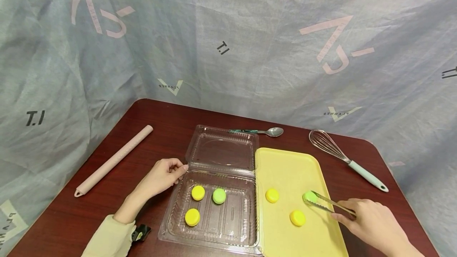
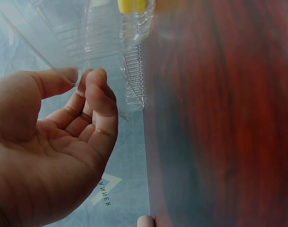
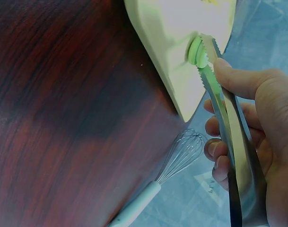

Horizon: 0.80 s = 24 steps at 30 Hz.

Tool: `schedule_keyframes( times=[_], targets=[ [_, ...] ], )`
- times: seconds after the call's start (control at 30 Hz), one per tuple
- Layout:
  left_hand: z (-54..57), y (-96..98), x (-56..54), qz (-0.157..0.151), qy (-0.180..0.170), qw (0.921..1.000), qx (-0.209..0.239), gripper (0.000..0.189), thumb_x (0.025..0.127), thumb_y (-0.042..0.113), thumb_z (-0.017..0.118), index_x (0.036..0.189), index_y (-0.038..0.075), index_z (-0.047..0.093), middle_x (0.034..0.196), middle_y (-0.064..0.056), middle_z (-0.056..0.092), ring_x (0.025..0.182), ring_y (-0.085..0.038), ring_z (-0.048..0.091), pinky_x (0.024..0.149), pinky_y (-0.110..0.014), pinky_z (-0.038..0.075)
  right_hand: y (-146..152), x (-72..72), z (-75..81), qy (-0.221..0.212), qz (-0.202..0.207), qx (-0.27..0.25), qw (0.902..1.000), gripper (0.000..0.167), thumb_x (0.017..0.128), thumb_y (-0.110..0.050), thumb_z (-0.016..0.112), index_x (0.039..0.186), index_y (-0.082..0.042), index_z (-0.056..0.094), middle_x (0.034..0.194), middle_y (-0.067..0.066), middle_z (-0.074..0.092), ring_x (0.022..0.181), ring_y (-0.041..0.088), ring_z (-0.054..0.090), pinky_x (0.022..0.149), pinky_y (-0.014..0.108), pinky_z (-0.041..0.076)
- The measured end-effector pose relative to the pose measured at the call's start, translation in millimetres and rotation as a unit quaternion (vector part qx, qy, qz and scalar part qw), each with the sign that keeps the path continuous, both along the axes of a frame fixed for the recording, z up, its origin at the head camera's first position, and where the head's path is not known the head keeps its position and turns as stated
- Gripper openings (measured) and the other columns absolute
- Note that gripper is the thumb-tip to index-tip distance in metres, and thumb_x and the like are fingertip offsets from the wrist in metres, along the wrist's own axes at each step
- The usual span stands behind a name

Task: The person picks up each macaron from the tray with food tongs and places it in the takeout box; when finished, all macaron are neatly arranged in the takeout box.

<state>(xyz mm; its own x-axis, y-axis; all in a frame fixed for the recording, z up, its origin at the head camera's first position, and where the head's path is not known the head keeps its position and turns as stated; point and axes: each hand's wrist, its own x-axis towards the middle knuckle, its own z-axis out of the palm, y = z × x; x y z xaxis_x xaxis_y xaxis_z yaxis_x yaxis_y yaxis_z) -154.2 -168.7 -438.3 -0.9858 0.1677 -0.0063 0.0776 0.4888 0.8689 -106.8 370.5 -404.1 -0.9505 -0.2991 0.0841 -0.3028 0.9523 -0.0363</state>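
My left hand (image 1: 165, 175) pinches the left edge of a clear plastic container (image 1: 233, 241) between thumb and fingers, near the hinge of its raised lid (image 1: 223, 150). Two yellow macarons (image 1: 192, 217) and one green macaron (image 1: 219, 196) lie inside the container. In my right hand (image 1: 373, 219) is a pair of metal tongs (image 3: 236, 137), whose toothed tips stand at either side of another green macaron (image 3: 197, 51) over the yellow tray (image 1: 285, 165). Two more yellow macarons (image 1: 272, 195) lie on that tray, left of the tongs.
A pink rolling pin (image 1: 114, 161) lies on the left of the dark red table (image 1: 168, 114). Behind the container is a spoon (image 1: 274, 131), and a whisk (image 1: 367, 175) with a pale handle lies to the right of the tray. A grey printed cloth (image 1: 250, 50) hangs behind.
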Motion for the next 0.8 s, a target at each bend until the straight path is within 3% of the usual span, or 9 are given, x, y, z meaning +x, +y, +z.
schedule_keyframes(
  times=[0.4, 0.6, 0.8],
  targets=[
    [0.4, -0.3, -0.1, -0.001, 0.001, 1.0, -0.007, 0.023, 0.099, 0.022, 0.064, 0.082, 0.006, 0.066, 0.063, -0.001, 0.06, 0.061, -0.017, 0.06, 0.053, -0.024, 0.045, -9.8, -4.7, 10.1, 0.025, 0.019, 0.004, 0.9995, 0.031, 0.074, -0.043, 0.086, 0.096, -0.023, 0.078, 0.059, -0.023, 0.037, 0.054, -0.002, 0.032, 0.049, 0.025, 0.029],
    [1.0, 0.0, 1.0, 0.0, 0.002, 1.0, -0.004, 0.023, 0.099, 0.022, 0.064, 0.083, 0.005, 0.066, 0.063, -0.002, 0.06, 0.061, -0.017, 0.059, 0.052, -0.024, 0.044, -15.0, -8.1, 13.0, 0.071, 0.057, -0.015, 0.9958, 0.023, 0.07, -0.037, 0.089, 0.084, -0.031, 0.072, 0.06, -0.025, 0.033, 0.053, -0.005, 0.03, 0.047, 0.022, 0.026],
    [0.1, 0.0, 0.3, 0.001, 0.001, 1.0, -0.006, 0.023, 0.099, 0.022, 0.064, 0.083, 0.005, 0.066, 0.062, -0.002, 0.059, 0.061, -0.019, 0.059, 0.052, -0.024, 0.044, -21.6, -11.7, 18.5, 0.111, 0.098, -0.018, 0.9888, 0.031, 0.066, -0.034, 0.091, 0.076, -0.037, 0.061, 0.061, -0.027, 0.028, 0.053, -0.006, 0.027, 0.047, 0.021, 0.023]
  ],
)
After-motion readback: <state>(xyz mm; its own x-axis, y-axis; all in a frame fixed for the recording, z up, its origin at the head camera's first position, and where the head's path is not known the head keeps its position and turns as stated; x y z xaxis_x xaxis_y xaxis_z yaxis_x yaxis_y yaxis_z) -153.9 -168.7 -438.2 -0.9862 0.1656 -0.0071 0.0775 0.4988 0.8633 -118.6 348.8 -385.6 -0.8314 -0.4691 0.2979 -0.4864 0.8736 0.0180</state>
